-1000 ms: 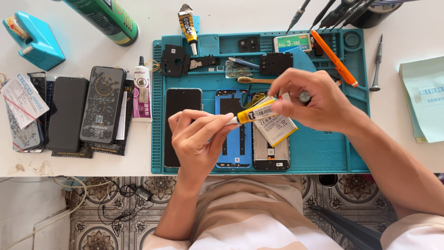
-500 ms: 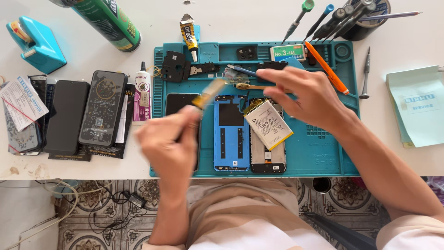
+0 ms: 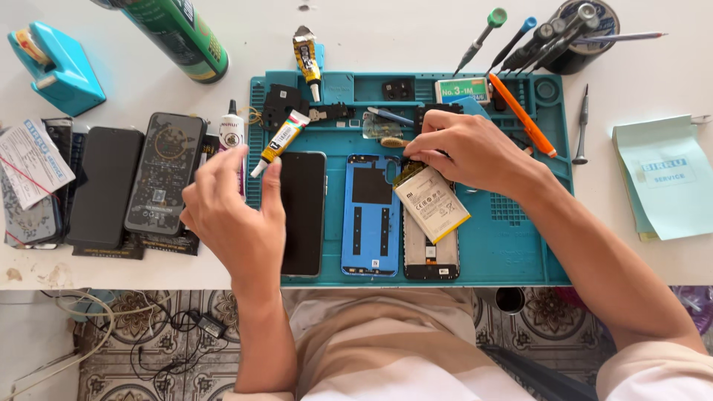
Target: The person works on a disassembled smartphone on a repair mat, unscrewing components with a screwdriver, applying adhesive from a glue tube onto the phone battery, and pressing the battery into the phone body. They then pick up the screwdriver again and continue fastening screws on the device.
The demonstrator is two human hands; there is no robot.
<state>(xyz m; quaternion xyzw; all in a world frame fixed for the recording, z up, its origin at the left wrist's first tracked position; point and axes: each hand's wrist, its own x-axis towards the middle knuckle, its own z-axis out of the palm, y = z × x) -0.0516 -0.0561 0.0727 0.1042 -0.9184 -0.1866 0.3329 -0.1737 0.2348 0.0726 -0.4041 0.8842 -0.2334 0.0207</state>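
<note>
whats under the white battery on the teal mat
The white battery lies tilted on an opened phone body, whose lower end shows below it. The upper part is hidden by the battery and the right hand.

The left hand (image 3: 230, 215) has carried the small glue tube (image 3: 280, 141) away from the battery (image 3: 431, 202), out to the mat's (image 3: 512, 252) left edge. The right hand (image 3: 471, 152) has dropped onto the battery's top end, fingers resting there.

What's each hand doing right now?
Left hand: closed on a small yellow glue tube.
Right hand: fingers bent, resting on the white battery; grip cannot be told.
</note>
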